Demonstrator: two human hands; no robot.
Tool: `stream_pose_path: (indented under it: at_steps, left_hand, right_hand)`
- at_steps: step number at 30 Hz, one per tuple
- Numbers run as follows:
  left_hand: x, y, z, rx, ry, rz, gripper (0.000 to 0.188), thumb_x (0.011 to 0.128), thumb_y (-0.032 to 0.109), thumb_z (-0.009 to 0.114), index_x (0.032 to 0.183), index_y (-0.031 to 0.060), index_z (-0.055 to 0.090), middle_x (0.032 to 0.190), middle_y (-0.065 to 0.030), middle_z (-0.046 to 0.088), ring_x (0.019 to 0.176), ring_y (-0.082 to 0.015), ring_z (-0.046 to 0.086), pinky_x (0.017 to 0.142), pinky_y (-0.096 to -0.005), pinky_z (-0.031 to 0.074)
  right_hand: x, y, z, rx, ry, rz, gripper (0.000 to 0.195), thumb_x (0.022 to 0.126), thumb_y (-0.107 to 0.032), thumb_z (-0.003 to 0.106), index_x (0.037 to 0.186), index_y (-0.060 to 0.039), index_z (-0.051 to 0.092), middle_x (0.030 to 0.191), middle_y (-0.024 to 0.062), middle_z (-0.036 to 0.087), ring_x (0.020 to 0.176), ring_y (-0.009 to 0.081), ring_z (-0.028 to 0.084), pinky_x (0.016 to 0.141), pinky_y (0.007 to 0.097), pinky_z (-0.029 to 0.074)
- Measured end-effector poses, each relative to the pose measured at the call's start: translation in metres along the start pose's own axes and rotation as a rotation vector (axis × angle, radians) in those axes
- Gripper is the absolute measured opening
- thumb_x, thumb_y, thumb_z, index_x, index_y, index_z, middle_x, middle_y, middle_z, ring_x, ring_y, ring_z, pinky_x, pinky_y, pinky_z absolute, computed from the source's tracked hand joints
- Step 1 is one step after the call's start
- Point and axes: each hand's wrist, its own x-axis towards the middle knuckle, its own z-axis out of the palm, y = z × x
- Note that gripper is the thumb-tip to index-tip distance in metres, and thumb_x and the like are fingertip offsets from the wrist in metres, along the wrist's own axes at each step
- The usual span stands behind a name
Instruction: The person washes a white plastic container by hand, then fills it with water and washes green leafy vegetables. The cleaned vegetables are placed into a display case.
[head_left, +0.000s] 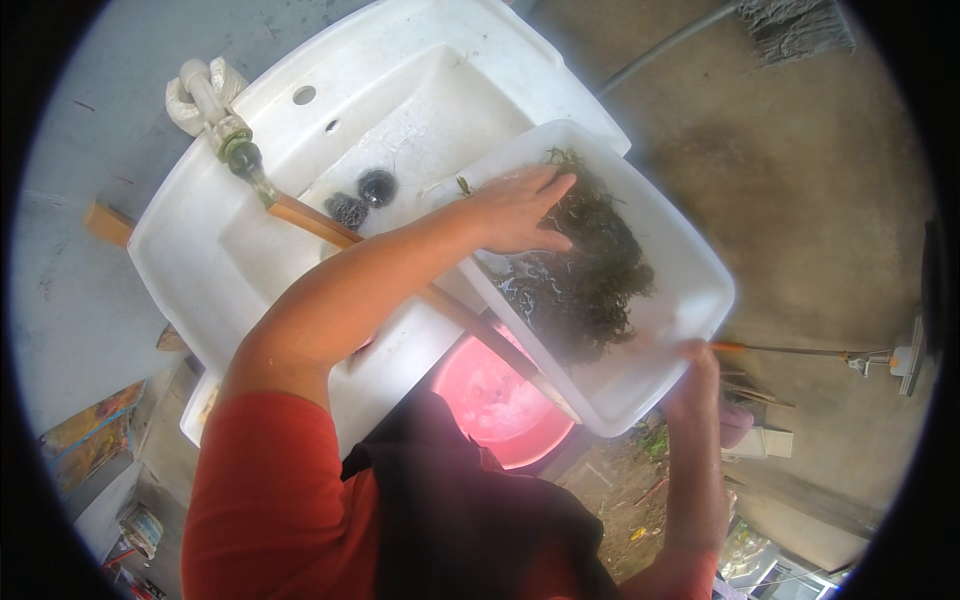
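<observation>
A white plastic tub (679, 259), tilted, overlaps the right side of the white sink (300, 161). Wet dark-green leafy plants (600, 277), perhaps waterweed or greens, lie in some water inside it. My left hand (525, 210) reaches over the tub's near-left rim with fingers spread, at the edge of the plants. It grips nothing that I can see. My right hand (690, 379) holds the tub's rim at the right corner; part of its grip is blurred. Beneath my left forearm, a wooden strip (319, 221) crosses the sink and runs along the tub's side.
A white pipe with a tap (225, 124) stands at the sink's left. Two dark round objects (364, 196) sit in the basin. Below the tub is a pink basin (487, 394) holding frothy liquid. A mop (795, 30) and an orange-handled pole (787, 350) lie on the right.
</observation>
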Motion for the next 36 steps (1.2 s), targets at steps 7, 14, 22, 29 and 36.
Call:
stream_pose_path:
  at_steps: [7, 14, 22, 29, 36]
  left_hand:
    - [0.001, 0.002, 0.001, -0.006, -0.021, -0.037, 0.091, 0.086, 0.062, 0.049, 0.148, 0.005, 0.016, 0.151, -0.0225, 0.02, 0.14, -0.0355, 0.021, 0.114, -0.0403, 0.022]
    - [-0.001, 0.005, -0.002, -0.023, -0.051, -0.078, 0.091, 0.086, 0.062, 0.049, 0.148, 0.005, 0.016, 0.151, -0.0224, 0.02, 0.14, -0.0357, 0.02, 0.114, -0.0409, 0.021]
    - [-0.003, 0.006, 0.001, -0.081, -0.076, -0.094, 0.092, 0.086, 0.061, 0.051, 0.149, 0.0053, 0.014, 0.152, -0.0225, 0.019, 0.14, -0.0372, 0.019, 0.114, -0.0419, 0.02]
    - [-0.004, 0.01, 0.001, -0.094, -0.12, -0.06, 0.087, 0.086, 0.058, 0.053, 0.147, 0.0052, 0.02, 0.145, -0.0254, 0.029, 0.135, -0.0378, 0.028, 0.111, -0.042, 0.025]
    - [-0.038, 0.05, -0.004, 0.145, 0.265, 0.007, 0.044, 0.084, 0.039, 0.059, 0.109, 0.0031, 0.06, 0.112, -0.0183, 0.056, 0.114, -0.0325, 0.048, 0.092, -0.0414, 0.04]
  right_hand:
    - [0.005, -0.002, -0.005, -0.039, 0.025, -0.03, 0.038, 0.074, -0.019, 0.062, 0.102, 0.0062, 0.059, 0.097, 0.019, 0.062, 0.089, 0.0322, 0.062, 0.083, 0.0423, 0.05]
    - [0.008, -0.005, -0.003, -0.043, 0.069, -0.044, 0.039, 0.075, -0.019, 0.061, 0.105, 0.0052, 0.056, 0.099, 0.0181, 0.061, 0.09, 0.0317, 0.061, 0.083, 0.0424, 0.05]
    - [0.007, -0.006, -0.001, -0.042, 0.075, -0.042, 0.037, 0.074, -0.017, 0.059, 0.102, 0.0064, 0.057, 0.098, 0.0196, 0.061, 0.09, 0.0333, 0.061, 0.084, 0.0432, 0.05]
    - [0.002, -0.009, -0.004, -0.004, 0.094, 0.006, 0.043, 0.073, -0.018, 0.058, 0.106, 0.0092, 0.055, 0.1, 0.0221, 0.061, 0.09, 0.0355, 0.061, 0.083, 0.0444, 0.05]
    - [-0.006, -0.006, -0.002, -0.091, 0.168, -0.048, 0.062, 0.069, -0.022, 0.058, 0.121, 0.0097, 0.044, 0.102, 0.0225, 0.06, 0.091, 0.0366, 0.06, 0.085, 0.0459, 0.049]
